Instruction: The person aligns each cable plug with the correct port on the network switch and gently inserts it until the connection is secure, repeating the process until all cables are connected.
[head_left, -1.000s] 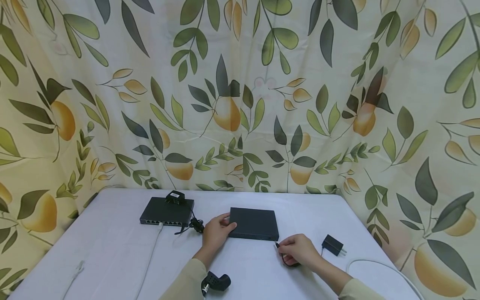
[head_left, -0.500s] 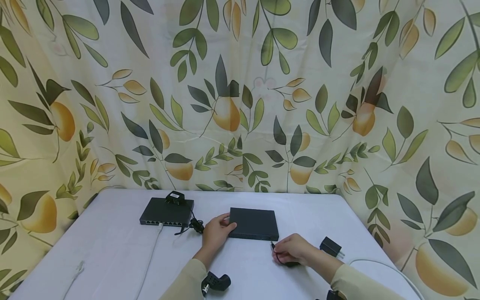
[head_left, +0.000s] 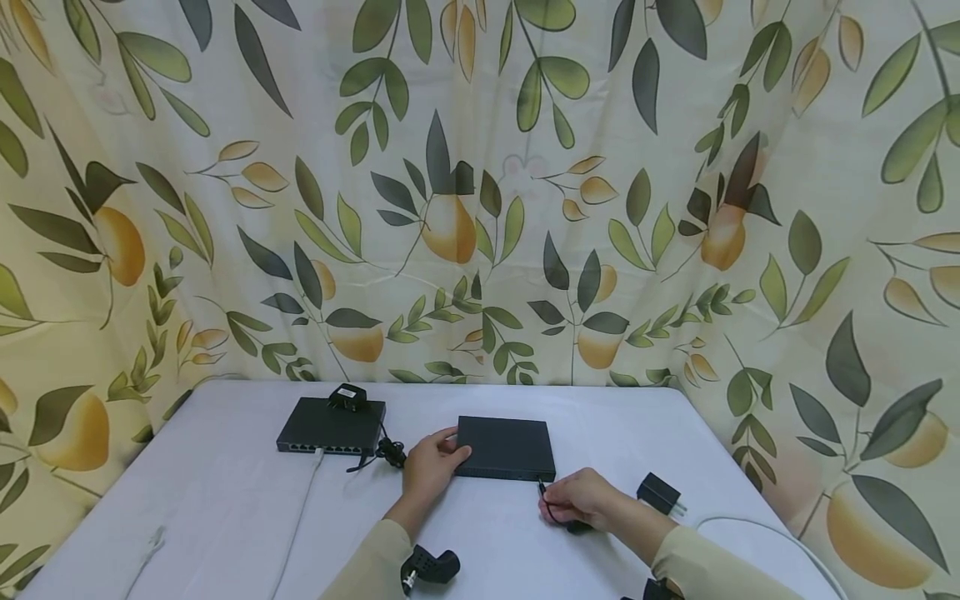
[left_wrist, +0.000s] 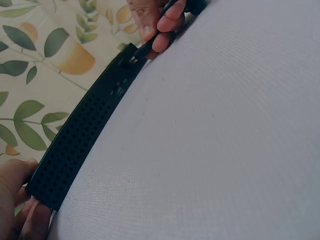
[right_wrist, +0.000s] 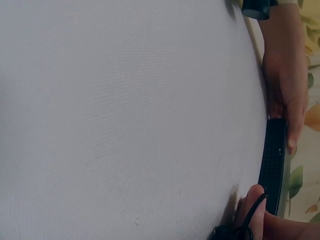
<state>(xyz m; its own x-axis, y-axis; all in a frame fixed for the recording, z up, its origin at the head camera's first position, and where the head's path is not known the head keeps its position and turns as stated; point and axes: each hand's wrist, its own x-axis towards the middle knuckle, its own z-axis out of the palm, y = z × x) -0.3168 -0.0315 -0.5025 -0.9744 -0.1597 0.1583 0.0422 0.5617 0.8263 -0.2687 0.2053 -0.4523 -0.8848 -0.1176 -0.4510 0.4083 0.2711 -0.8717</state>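
A flat black network switch (head_left: 504,448) lies on the white table, its perforated side (left_wrist: 75,140) facing the near edge. My left hand (head_left: 427,473) grips its left end, thumb on top and fingers lower down. At the right end of the near side, my right hand (head_left: 581,497) pinches a black power plug (left_wrist: 144,51) between thumb and fingers. The plug's metal tip is right at the round socket in the left wrist view. From the plug, a thin black cord (right_wrist: 254,209) loops past the fingers; in the right wrist view the fingers hide the plug.
A black power adapter (head_left: 658,492) lies right of my right hand, near a white cable (head_left: 757,523). At back left, a second black switch (head_left: 318,427) bears another adapter (head_left: 348,397); a white network cable (head_left: 298,521) is plugged into it. A loose cable end (head_left: 156,540) lies at left.
My right hand has moved left with the plug, from the switch's front right corner to its socket. The adapter on the right has shifted slightly left. My left hand keeps its grip.
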